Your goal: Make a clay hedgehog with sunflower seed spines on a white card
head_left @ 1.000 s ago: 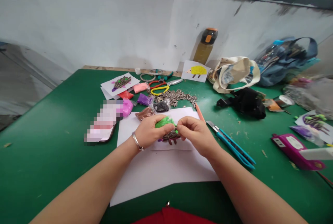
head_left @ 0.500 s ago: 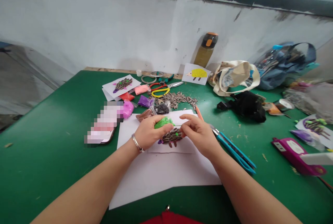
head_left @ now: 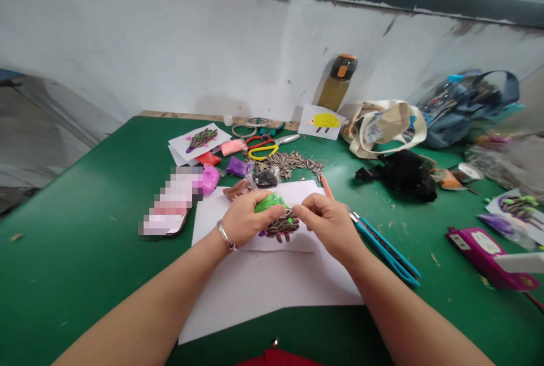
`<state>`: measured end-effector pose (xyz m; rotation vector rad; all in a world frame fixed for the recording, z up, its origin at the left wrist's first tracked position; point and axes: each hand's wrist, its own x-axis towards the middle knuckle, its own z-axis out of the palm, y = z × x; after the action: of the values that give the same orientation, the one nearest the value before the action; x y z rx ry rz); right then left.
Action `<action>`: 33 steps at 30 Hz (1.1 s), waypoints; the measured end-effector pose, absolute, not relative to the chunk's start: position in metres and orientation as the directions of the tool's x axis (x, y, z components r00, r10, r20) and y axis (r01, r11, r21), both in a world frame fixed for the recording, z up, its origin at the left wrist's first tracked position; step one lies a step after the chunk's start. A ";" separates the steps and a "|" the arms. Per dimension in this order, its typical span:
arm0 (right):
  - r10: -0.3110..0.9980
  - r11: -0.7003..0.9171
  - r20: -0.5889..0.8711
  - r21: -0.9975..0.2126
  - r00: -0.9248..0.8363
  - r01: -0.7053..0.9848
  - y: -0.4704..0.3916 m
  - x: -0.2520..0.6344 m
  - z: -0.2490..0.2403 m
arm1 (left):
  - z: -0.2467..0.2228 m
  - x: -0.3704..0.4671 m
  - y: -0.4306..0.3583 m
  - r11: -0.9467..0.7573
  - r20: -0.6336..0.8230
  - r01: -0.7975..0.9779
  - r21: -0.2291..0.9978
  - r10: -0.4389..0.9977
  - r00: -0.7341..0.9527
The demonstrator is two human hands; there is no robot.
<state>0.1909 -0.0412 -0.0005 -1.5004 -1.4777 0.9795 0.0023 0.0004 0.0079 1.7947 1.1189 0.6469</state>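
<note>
My left hand (head_left: pixel 249 220) is closed around a packet of bright green modelling clay (head_left: pixel 270 203). Close beside it, my right hand (head_left: pixel 325 221) pinches thumb and forefinger together at the clay's right end, where a thin green bit shows. Below both hands lies a card with a hedgehog picture (head_left: pixel 282 225) made of striped sunflower seeds, with brown legs, a purple nose and a green dot; my left hand covers part of it. The card rests on a large white paper sheet (head_left: pixel 272 281).
Behind the hands are a pile of sunflower seeds (head_left: pixel 293 163), yellow-and-red-handled scissors (head_left: pixel 263 152) and several clay packets, including a purple one (head_left: pixel 238 166). A phone (head_left: pixel 170 207) lies left; a blue utility knife (head_left: pixel 385 250) lies near my right forearm. A bottle (head_left: pixel 338 83) stands against the wall.
My right hand's fingers have closed from a looser, spread shape into a pinch near the green clay. My left hand keeps its hold on the packet.
</note>
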 end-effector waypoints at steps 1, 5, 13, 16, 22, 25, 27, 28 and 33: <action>1.000 -0.004 -0.003 -0.937 0.005 0.349 -0.041 0.191 -0.002 | 0.008 0.002 0.000 -0.192 -0.024 0.425 0.884 0.891 0.453; 0.996 -0.049 -0.061 -0.983 -0.062 0.174 -0.039 0.191 -0.012 | 0.006 0.002 0.001 -0.208 -0.014 0.437 0.875 0.891 0.453; 0.985 -0.089 -0.127 -0.954 -0.119 0.288 -0.041 0.191 -0.004 | 0.005 0.001 0.002 -0.196 -0.025 0.436 0.879 0.892 0.451; 0.984 -0.074 -0.129 -0.926 -0.126 0.370 -0.042 0.191 0.002 | 0.006 0.002 0.002 -0.200 -0.022 0.444 0.873 0.895 0.446; 0.984 -0.053 -0.113 -0.924 -0.138 0.379 -0.040 0.192 -0.005 | 0.006 0.002 0.001 -0.202 -0.025 0.449 0.870 0.893 0.450; 0.987 0.017 -0.043 -0.928 -0.153 0.371 -0.040 0.194 -0.010 | 0.007 0.002 0.001 -0.204 -0.024 0.454 0.867 0.894 0.447; 0.988 0.051 -0.004 -0.934 -0.155 0.355 -0.040 0.194 -0.010 | 0.007 0.002 0.002 -0.215 -0.018 0.453 0.865 0.889 0.458; 0.988 0.055 0.003 -0.940 -0.154 0.337 -0.041 0.194 -0.010 | 0.007 0.003 0.002 -0.221 -0.019 0.451 0.865 0.883 0.469; 0.991 0.058 0.024 -0.964 -0.135 0.259 -0.042 0.188 -0.005 | 0.007 0.004 0.000 -0.131 -0.104 0.385 0.913 0.841 0.531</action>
<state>0.1879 -0.0422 -0.0049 -1.3052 -1.5229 1.1373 0.0044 -0.0004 0.0070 1.7325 1.0334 0.5486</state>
